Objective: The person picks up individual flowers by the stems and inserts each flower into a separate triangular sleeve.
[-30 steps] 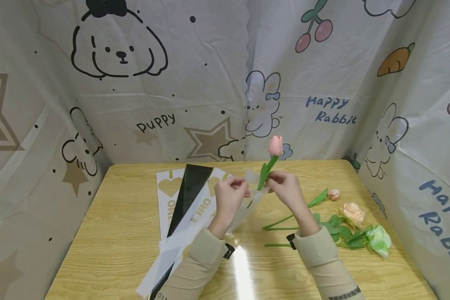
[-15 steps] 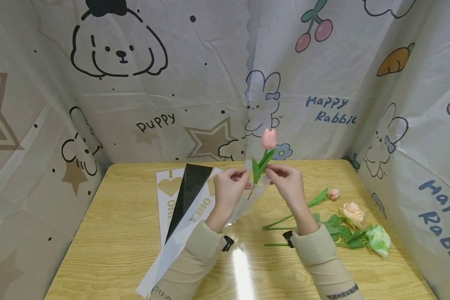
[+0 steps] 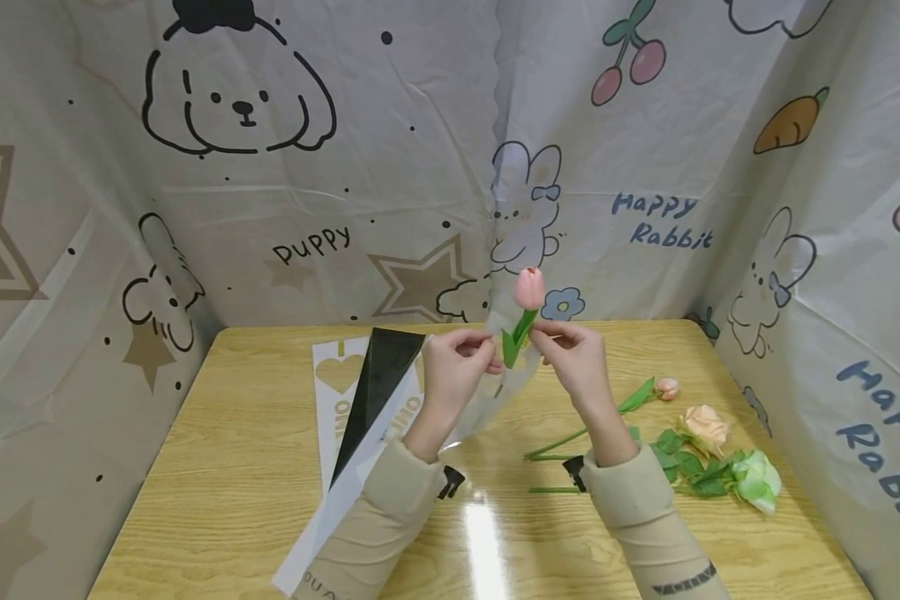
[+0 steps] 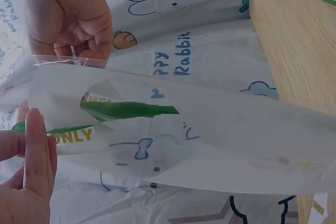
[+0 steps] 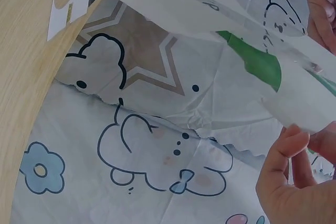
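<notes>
A pink tulip [image 3: 528,289] stands nearly upright above the table, its green leaves and stem partly inside a translucent flower sleeve [image 3: 487,410]. My left hand [image 3: 456,375] pinches the sleeve's upper edge on the left. On the other side, the right hand [image 3: 576,360] pinches the opposite edge beside the tulip's leaves. In the left wrist view, the cut end of the green stem [image 4: 131,110] shows inside the sleeve [image 4: 236,129], which bears gold lettering. A green leaf [image 5: 257,64] shows through the film in the right wrist view. The sleeve's lower end is partly behind the left forearm.
Flat white sleeves with gold hearts [image 3: 337,375] and a black folded sheet [image 3: 378,375] lie on the left of the wooden table [image 3: 217,433]. At right lie a smaller pink tulip [image 3: 667,388], a peach rose [image 3: 706,429] and a green rose [image 3: 757,481]. Printed curtains surround the table.
The tulip has shifted left and come more upright, rising and then sinking slightly into the sleeve. Both hands have stayed close together at the sleeve's mouth.
</notes>
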`<state>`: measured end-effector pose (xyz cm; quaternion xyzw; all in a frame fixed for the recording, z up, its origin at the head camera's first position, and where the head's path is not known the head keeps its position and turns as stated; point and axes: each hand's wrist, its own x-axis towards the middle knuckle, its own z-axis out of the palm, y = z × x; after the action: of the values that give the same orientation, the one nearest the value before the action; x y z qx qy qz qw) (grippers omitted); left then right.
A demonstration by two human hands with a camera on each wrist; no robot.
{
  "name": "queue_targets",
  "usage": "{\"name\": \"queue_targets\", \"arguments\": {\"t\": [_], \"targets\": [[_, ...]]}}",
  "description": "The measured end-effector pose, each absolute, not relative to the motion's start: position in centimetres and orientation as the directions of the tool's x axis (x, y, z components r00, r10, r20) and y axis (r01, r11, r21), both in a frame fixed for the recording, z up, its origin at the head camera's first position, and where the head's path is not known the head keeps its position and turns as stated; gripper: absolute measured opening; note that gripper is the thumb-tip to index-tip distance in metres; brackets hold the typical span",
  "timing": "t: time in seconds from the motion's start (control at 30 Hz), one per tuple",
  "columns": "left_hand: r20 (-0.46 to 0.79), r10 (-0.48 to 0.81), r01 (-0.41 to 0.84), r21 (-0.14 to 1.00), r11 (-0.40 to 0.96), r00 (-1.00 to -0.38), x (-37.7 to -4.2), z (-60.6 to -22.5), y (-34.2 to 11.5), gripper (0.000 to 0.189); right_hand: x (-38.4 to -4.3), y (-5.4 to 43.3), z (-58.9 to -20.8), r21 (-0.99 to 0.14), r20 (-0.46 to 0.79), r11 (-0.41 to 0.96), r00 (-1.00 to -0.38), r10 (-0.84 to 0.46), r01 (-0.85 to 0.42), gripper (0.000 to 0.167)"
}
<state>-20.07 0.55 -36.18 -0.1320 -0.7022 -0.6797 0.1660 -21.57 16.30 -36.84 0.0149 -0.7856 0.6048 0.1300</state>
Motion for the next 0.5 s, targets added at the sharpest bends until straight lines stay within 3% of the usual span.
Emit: {"name": "queue_targets", "arguments": {"t": [0.5], "targets": [[0.417,-0.069,0.415,0.909,0.047,-0.906,-18.9,-34.6,0.3,0.014,-22.3,16.8,-36.8,-0.990,0.128,0.088,-0.972,0.197,-0.113,0.023]]}}
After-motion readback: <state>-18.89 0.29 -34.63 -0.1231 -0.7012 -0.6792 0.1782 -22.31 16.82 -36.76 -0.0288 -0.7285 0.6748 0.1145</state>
